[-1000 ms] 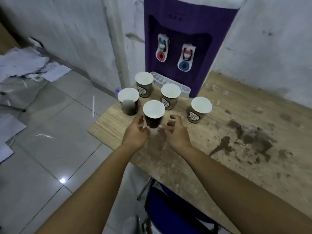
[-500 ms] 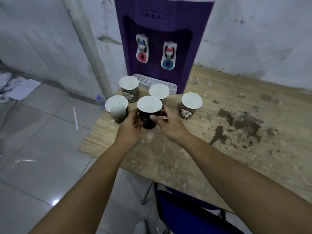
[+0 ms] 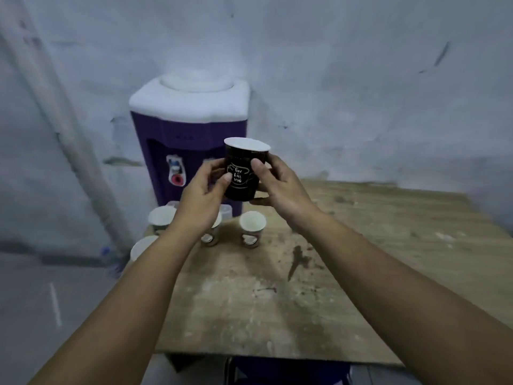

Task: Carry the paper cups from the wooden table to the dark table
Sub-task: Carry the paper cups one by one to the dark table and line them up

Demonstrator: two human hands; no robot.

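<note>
Looks like a rough back room or break corner of a workplace, not a home: bare whitewashed walls [image 3: 361, 79] w/ scuffs & stains, grey pipe [image 3: 55, 107] running down the wall at left, tiled floor [image 3: 41, 301]. Purple water dispenser [image 3: 188, 140] w/ white top, no bottle, sits at the back of a worn, stained wooden table [image 3: 361, 245] w/ paper cups [image 3: 251, 227] beside it, i.e. a drinks spot

Perhaps 4 cups [image 3: 252, 228] before dispenser [image 3: 188, 140]
</note>
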